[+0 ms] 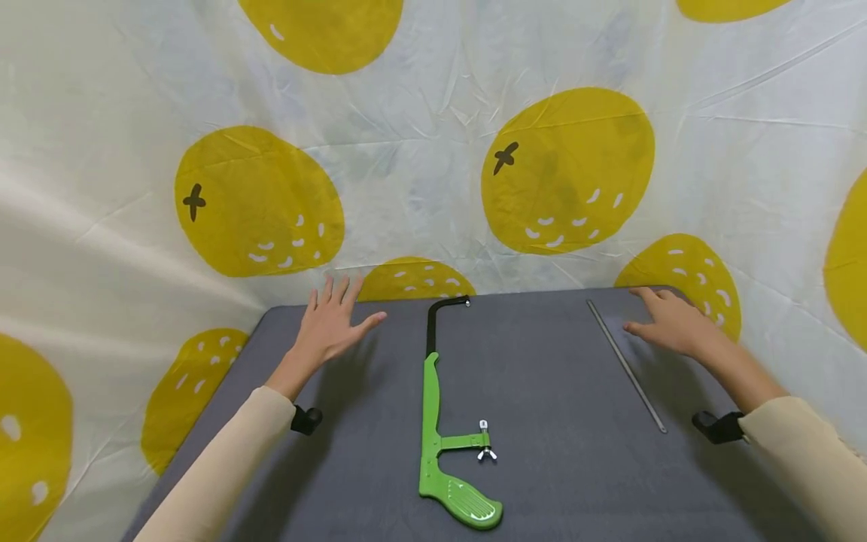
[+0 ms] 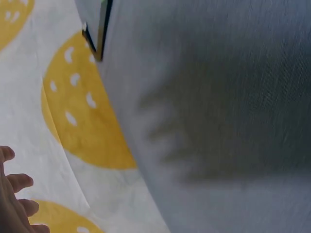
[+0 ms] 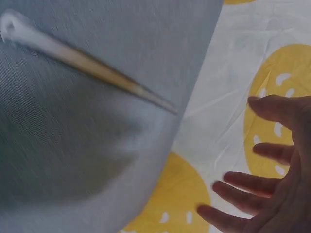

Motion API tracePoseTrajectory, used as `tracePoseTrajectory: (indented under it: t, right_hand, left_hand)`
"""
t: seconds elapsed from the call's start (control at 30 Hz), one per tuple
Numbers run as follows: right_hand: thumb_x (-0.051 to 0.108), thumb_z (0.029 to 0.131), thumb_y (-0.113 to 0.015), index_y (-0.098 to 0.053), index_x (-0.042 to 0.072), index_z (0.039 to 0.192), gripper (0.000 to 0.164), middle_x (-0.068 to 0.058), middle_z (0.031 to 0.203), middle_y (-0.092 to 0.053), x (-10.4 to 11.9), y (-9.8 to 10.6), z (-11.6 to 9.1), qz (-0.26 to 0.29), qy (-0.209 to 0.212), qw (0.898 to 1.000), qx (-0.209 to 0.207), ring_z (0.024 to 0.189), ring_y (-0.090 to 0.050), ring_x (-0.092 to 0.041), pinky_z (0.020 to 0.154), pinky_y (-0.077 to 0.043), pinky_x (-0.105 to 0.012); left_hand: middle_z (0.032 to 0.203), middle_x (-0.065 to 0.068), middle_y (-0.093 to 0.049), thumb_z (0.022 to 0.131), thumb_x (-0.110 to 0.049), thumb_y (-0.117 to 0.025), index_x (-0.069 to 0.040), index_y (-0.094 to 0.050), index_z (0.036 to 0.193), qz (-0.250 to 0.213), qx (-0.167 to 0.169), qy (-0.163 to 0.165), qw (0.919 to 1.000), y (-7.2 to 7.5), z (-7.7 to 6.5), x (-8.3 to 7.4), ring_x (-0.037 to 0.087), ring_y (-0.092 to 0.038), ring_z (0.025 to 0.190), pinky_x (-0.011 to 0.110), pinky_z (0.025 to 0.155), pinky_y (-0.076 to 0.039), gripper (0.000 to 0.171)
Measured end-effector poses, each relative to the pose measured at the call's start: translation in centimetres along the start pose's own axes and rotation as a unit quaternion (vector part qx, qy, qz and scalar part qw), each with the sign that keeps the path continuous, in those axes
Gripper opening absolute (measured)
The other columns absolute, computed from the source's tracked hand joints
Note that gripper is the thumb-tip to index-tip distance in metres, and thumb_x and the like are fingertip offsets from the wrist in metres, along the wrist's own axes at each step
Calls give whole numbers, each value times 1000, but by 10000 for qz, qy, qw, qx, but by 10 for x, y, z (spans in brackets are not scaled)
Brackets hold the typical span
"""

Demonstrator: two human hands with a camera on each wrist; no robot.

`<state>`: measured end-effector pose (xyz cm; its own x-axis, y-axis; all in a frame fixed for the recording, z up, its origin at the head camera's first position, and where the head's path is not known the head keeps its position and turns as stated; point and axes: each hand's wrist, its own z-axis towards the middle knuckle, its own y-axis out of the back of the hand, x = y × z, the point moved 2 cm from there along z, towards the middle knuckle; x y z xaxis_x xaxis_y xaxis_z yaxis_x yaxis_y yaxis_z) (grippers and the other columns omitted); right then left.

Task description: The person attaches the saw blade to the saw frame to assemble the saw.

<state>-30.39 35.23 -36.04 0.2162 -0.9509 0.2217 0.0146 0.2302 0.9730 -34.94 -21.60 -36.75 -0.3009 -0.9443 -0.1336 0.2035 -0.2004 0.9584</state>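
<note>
A hacksaw frame with a green body and handle and a black bent front arm lies on the grey table, no blade fitted in it. A wing-nut screw sits on its short green crosspiece. To the right, a thin grey hacksaw blade lies slantwise by itself. My left hand hovers left of the frame with its fingers spread, touching nothing. Over the table right of the blade, my right hand is held in the air, fingers extended and empty. The right wrist view shows the blade with a hole in its end.
The grey padded table ends at a far edge against a white cloth printed with yellow fruit. That cloth also hangs along both sides. Each wrist carries a black strap mount.
</note>
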Motion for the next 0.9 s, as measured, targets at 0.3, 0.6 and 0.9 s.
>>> tracePoseTrajectory:
  t: [0.3, 0.6, 0.9]
  right_hand:
    - [30, 97, -70, -40, -18, 141, 71, -39, 113, -65, 8, -33, -32, 1057, -292, 9938, 181, 94, -67, -48, 71, -57, -52]
    - [29, 96, -72, -42, -20, 137, 71, -43, 119, -62, 4, -55, -41, 1670, -774, 9816, 512, 74, -74, -25, 67, -61, -42]
    - [24, 83, -84, -51, -21, 128, 71, -46, 124, -55, 0, -62, -34, 1952, -1422, 9679, 700, 72, -70, -19, 65, -61, -34]
  left_hand:
    - [170, 15, -27, 96, -73, -51, -21, -25, 166, -440, -325, -385, 9978, -11, -33, -31, 40, -18, 160, 63, 127, -15, 90]
    - [159, 10, -45, 96, -65, -59, -19, -39, 159, -1065, -605, -783, 9894, -26, -62, -61, 34, -47, 145, 61, 109, -46, 80]
    - [155, -1, -48, 92, -65, -66, -25, -38, 159, -2005, 66, -719, 9770, -46, -73, -86, 26, -49, 144, 57, 108, -48, 83]
